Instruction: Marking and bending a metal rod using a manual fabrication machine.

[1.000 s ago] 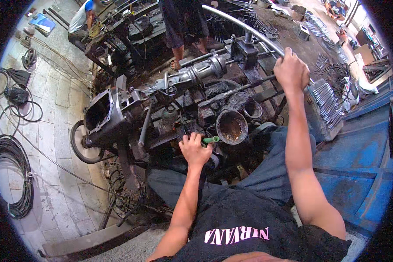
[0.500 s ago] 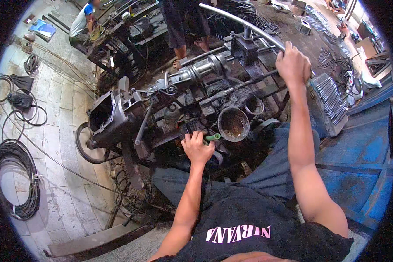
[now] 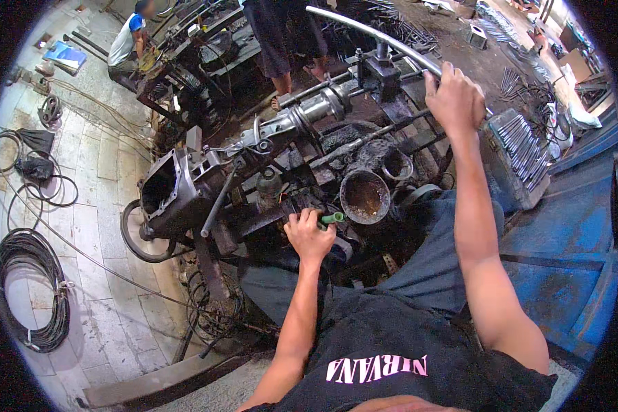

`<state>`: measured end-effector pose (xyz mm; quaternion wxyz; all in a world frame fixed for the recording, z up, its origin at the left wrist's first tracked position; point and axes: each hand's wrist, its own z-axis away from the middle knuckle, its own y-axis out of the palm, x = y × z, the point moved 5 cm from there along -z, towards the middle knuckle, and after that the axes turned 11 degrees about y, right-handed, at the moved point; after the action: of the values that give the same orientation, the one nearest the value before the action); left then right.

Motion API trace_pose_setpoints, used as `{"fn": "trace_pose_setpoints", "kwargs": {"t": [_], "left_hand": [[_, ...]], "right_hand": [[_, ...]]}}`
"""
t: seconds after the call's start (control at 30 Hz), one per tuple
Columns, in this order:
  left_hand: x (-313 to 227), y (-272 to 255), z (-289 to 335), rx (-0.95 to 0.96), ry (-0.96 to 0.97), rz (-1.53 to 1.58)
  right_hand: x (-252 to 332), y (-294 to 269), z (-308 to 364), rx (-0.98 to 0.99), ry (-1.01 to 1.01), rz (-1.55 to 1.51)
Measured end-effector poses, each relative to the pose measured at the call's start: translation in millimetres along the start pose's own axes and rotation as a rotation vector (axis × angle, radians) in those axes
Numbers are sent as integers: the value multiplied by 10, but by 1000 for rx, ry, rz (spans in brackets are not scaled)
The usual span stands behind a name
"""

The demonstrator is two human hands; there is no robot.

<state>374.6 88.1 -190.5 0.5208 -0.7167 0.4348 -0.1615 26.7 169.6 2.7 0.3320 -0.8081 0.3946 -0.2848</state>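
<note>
Left of a grimy bowl (image 3: pixel 349 207), the left hand (image 3: pixel 310 235) seems curled around a green handle (image 3: pixel 333 218); above right of the bowl, the right hand (image 3: pixel 457 100) grips a long silver bar (image 3: pixel 401 47).

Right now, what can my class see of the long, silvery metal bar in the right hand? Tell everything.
The long, silvery metal bar looks smooth, slender and round, with a plain far end. It slants down rightward from the view's top into the right hand, closed around it. It looks bowed, perhaps through the lens. Whether it touches the dark metal post beneath is unclear.
</note>
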Motion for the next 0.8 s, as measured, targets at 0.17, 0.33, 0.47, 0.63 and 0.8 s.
{"fn": "trace_pose_setpoints", "kwargs": {"t": [0.17,0.33,0.47,0.63,0.8], "left_hand": [[11,29,0,1,5,0],[17,-12,4,-3,56,42],[28,-44,3,-24,169,150],[96,64,-1,92,139,98],[2,-25,-115,422,25,65]], "right_hand": [[10,-31,4,22,7,0],[-53,26,-24,-13,-4,-1],[-73,50,-20,-23,-13,-15],[-54,42,-15,-32,-12,-37],[-115,59,-41,-46,-22,-23]]}}
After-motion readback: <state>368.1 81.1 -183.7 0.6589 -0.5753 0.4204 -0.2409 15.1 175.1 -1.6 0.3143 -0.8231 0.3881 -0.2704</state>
